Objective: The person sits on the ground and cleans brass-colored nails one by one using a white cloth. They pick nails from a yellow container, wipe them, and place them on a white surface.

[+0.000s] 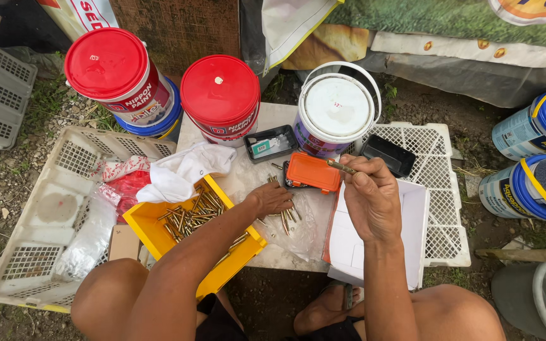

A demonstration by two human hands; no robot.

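Note:
My right hand (369, 196) is raised over a white open box (415, 218) and pinches a thin brass-coloured metal piece (340, 167) between thumb and fingers. My left hand (272, 198) rests palm down on a pile of similar brass pieces (284, 218) that lies on clear plastic on a pale board (279, 117). Beside my left forearm a yellow bin (143, 222) holds several more brass pieces. An orange flat case (313, 172) lies shut just beyond my hands.
Two red-lidded paint buckets (219, 88) and a white-lidded one (337, 106) stand at the back. A white cloth (181, 170), a small black tray (270, 144) and another black tray (388, 155) lie nearby. White plastic crates (45, 208) flank the board; blue cans (538, 158) stand right.

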